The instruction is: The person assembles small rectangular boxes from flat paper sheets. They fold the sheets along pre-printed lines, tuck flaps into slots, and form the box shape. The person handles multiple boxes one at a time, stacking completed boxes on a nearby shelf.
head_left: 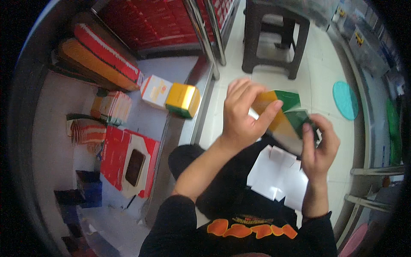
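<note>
In front of me, a yellow and green folding carton (276, 118) is held up between both hands, its end flaps standing loose. My left hand (245, 113) is closed round its left side, with the thumb laid across the printed face. At the other end, my right hand (320, 147) pinches the dark green end between thumb and fingers. The carton is partly blurred by motion. Below it, on my lap, lies a white, unfolded carton blank (276, 173) with cut flaps.
Along the left runs a shelf (171, 130) bearing a yellow and green box (183, 100), a white and orange box (156, 91), stacked flat cartons (112, 107), and a red box (115, 150) with a dark phone (135, 167) on it. Ahead stand a dark stool (274, 38) and metal legs (205, 34).
</note>
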{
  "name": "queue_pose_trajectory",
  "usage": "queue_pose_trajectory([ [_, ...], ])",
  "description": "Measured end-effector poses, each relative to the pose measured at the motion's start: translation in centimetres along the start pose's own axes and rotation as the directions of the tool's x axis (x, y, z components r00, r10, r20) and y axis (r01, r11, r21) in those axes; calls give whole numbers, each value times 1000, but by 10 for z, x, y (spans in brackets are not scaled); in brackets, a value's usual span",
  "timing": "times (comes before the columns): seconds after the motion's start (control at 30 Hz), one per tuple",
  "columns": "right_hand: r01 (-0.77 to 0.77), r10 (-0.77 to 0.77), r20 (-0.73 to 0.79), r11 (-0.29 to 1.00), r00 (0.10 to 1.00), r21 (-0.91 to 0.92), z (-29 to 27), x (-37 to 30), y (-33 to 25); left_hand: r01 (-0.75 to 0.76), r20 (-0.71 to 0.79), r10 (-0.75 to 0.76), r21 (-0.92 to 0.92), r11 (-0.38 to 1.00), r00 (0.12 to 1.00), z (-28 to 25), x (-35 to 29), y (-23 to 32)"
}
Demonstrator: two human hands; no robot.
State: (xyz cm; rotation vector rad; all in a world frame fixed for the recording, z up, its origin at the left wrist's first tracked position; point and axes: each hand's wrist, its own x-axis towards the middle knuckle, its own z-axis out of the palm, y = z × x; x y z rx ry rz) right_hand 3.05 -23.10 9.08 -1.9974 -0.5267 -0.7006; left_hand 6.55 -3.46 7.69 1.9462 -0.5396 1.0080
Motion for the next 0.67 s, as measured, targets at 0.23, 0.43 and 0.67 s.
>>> queue_pose_trajectory([
  [0.23,129,-128,93,992,987,-5,30,18,6,117,-337,-46,194,974,940,29,-13,-6],
  [0.43,253,-260,207,966,943,60,39,31,11,154,-107,-150,24,988,983,12,-11,-7],
  [0.67,248,-276,238,959,931,138,46,22,11,212,-35,-220,-158,964,975,1,-17,0],
])
